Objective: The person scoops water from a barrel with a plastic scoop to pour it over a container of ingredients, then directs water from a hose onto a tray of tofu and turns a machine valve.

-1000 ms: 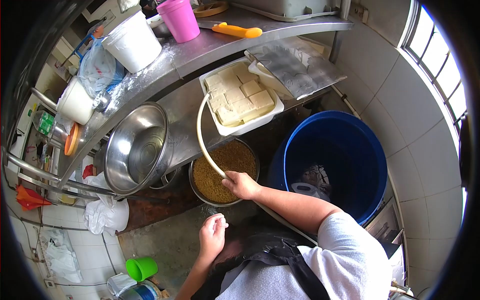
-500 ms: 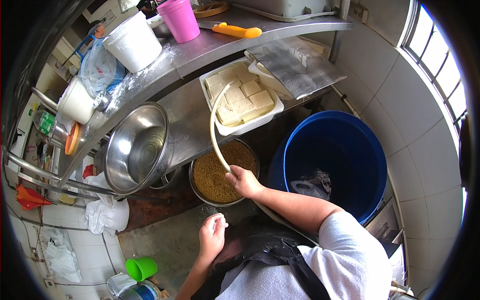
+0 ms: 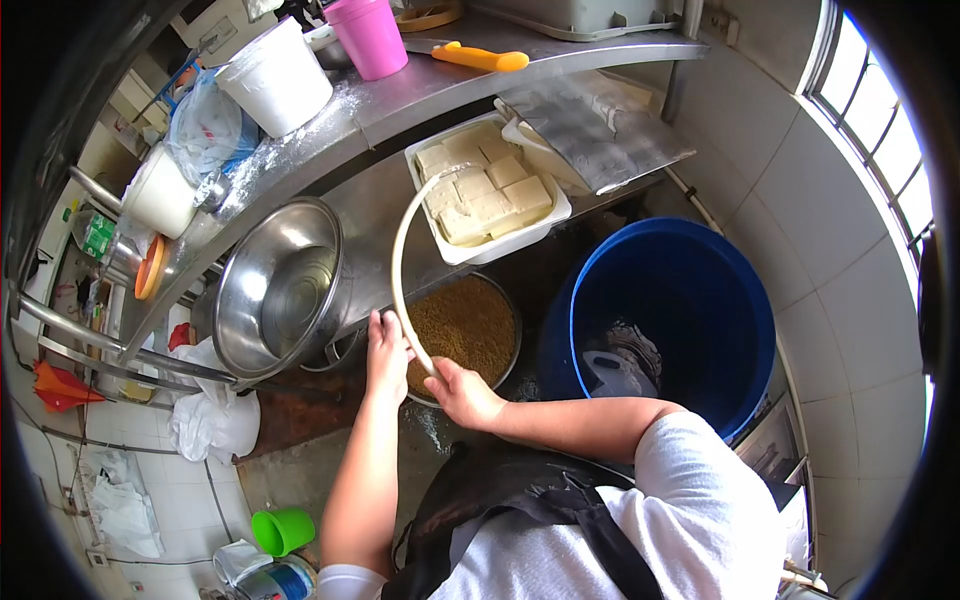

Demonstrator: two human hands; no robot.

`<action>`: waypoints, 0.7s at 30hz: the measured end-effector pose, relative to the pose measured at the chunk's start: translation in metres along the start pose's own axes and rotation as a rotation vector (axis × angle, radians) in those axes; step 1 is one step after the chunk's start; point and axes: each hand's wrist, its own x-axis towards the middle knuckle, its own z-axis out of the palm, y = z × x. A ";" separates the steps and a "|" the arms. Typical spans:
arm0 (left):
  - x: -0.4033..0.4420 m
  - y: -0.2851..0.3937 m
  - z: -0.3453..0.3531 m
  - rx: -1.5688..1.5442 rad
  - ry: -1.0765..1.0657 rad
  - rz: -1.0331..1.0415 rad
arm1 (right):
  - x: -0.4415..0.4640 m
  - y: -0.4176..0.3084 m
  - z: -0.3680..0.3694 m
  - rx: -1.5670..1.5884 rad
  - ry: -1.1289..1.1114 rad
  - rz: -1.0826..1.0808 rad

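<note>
My right hand (image 3: 468, 395) is closed around a pale flexible hose (image 3: 399, 265) above a round metal pan (image 3: 519, 345) of brown grainy material (image 3: 465, 325). The hose arches up and forward, its far end over a white tub (image 3: 562, 208) of white tofu blocks (image 3: 480, 207). Clear water seems to run from that end onto the blocks. My left hand (image 3: 388, 352) is raised just left of the hose, fingers pointing upward and partly apart. Its thumb side is close to the hose; whether it touches cannot be made out.
A large blue barrel (image 3: 672, 232) stands at the right, a steel basin (image 3: 280, 290) leans at the left. On the upper steel shelf (image 3: 420, 85) are a white bucket (image 3: 275, 85), a pink bucket (image 3: 367, 40) and an orange-handled knife (image 3: 480, 58). A metal sheet (image 3: 600, 130) lies behind the tub.
My left hand has risen and moved forward to the hose. My right hand has shifted slightly down and left with the hose, whose middle now bows further left.
</note>
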 end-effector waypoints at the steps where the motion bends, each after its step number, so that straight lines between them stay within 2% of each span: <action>1: 0.010 0.002 0.008 -0.052 0.011 -0.028 | -0.002 0.005 0.005 0.011 -0.017 -0.031; 3: 0.016 0.006 0.012 -0.102 -0.083 -0.104 | 0.000 0.010 0.003 -0.011 -0.022 -0.073; 7: 0.008 -0.001 0.015 -0.127 -0.012 -0.112 | 0.024 0.006 -0.044 -0.207 -0.379 0.029; 10: 0.000 -0.004 0.015 -0.109 0.023 -0.120 | 0.081 0.028 -0.089 -0.563 -0.126 -0.235; 11: -0.004 -0.002 0.015 -0.090 0.032 -0.125 | 0.105 0.034 -0.112 -0.724 -0.026 -0.253; 13: -0.011 0.005 0.019 -0.065 0.068 -0.103 | 0.136 0.016 -0.157 -0.824 0.193 -0.048; 14: -0.011 0.004 0.018 0.024 0.046 -0.060 | 0.155 0.025 -0.177 -0.891 0.303 -0.125; 18: 0.005 -0.025 0.008 0.386 0.042 0.178 | 0.194 0.046 -0.221 -1.030 0.375 -0.010; 19: -0.006 -0.009 0.017 0.457 0.046 0.197 | 0.195 0.050 -0.224 -1.083 0.383 -0.014; 20: -0.020 0.008 0.021 0.464 0.023 0.084 | 0.195 0.055 -0.227 -1.077 0.332 0.034; 21: -0.018 0.006 0.019 0.463 0.023 0.085 | 0.195 0.062 -0.226 -1.077 0.332 0.033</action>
